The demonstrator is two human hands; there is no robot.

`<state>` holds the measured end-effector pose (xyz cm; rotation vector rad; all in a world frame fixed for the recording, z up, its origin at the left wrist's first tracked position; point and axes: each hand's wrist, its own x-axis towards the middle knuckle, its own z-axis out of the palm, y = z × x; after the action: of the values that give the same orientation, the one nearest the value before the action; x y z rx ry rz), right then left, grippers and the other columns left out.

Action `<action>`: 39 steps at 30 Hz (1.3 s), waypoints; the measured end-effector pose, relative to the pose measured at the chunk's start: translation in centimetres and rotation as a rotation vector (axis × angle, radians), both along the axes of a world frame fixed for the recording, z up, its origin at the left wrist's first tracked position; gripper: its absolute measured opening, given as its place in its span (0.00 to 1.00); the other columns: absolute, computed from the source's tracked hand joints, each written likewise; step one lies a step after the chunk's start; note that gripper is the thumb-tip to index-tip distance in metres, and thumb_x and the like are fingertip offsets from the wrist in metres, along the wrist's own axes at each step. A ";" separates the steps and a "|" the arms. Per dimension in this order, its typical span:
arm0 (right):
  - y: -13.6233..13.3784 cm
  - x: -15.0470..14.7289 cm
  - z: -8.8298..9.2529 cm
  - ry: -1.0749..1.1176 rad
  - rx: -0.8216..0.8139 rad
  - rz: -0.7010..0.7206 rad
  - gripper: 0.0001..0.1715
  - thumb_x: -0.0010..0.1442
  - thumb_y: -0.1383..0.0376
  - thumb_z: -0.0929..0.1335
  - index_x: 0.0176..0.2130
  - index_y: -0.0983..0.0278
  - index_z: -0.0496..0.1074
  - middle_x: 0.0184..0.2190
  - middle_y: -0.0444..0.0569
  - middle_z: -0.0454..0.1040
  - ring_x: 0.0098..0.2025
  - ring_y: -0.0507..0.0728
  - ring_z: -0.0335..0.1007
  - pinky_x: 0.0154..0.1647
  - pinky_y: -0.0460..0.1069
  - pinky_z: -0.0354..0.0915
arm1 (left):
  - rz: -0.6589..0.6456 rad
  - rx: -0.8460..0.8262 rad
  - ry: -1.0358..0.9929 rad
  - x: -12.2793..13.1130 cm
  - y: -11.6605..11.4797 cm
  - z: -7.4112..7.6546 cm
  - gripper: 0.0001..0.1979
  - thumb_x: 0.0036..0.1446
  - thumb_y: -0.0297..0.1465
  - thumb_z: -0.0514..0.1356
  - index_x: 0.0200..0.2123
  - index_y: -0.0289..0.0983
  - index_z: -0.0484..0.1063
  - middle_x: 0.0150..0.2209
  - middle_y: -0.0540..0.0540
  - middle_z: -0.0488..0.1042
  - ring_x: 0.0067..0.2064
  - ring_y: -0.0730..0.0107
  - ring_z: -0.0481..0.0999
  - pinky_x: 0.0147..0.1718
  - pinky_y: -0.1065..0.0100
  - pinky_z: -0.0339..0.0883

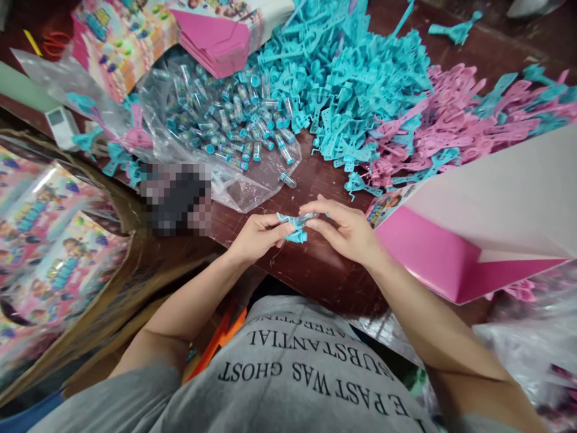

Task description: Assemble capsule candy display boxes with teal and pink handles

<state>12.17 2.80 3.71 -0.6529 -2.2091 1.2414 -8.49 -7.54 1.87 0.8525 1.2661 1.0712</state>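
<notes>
Just in front of my body, both hands meet over the edge of the table. My left hand (259, 237) pinches a small turquoise plastic toy part (297, 236) between thumb and fingers. A small clear tube (308, 218) lies against the top of that part. Its right end is gripped by the fingertips of my right hand (349, 231). The fingers partly cover both pieces, so how far the tube sits in the part cannot be made out. A loose tube with a blue cap (287, 180) lies on the table just beyond my hands.
Capped tubes (234, 120) spill from a clear plastic bag (256, 189). Behind are heaps of turquoise parts (356, 78) and pink parts (455, 120). An open pink-and-white box (428, 252) stands at right, printed cartons (130, 36) at back left. A large cardboard box (130, 288) holds printed packages.
</notes>
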 end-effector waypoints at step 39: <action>-2.7 5.2 1.4 -0.303 0.325 -0.009 0.20 0.77 0.58 0.63 0.58 0.60 0.78 0.50 0.56 0.81 0.52 0.63 0.79 0.54 0.61 0.78 | -0.128 0.169 0.325 2.5 1.0 1.7 0.11 0.57 0.40 0.73 0.37 0.39 0.85 0.35 0.47 0.83 0.36 0.66 0.77 0.39 0.67 0.71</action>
<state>17.34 0.15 5.08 -0.7546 -2.5745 0.7899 -5.97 -6.52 3.62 1.2585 1.3794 0.9720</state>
